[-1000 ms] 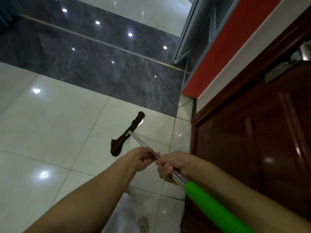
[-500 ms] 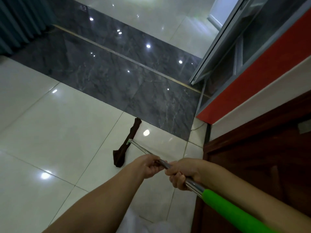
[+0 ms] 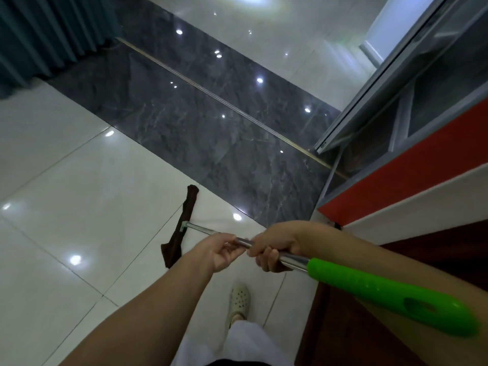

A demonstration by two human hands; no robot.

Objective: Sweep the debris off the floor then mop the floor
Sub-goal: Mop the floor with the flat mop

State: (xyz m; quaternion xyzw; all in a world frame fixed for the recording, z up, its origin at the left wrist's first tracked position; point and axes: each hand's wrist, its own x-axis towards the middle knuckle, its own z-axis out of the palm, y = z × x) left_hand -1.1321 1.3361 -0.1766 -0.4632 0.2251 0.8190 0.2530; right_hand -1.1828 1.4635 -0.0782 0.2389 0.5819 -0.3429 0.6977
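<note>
Brown mop cloth (image 3: 182,225) now lies turned more lengthwise on the pale floor (image 3: 79,180) beside the dark strip, both hands, left hand (image 3: 220,250) and right hand (image 3: 274,248), clenched round the steel handle (image 3: 244,242), so mopping seems underway.

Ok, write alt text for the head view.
Two bare hands, left hand ahead of right hand, grip a metal mop pole with a green handle; its dark brown mop head lies on glossy white floor tiles near a dark marble strip.
</note>
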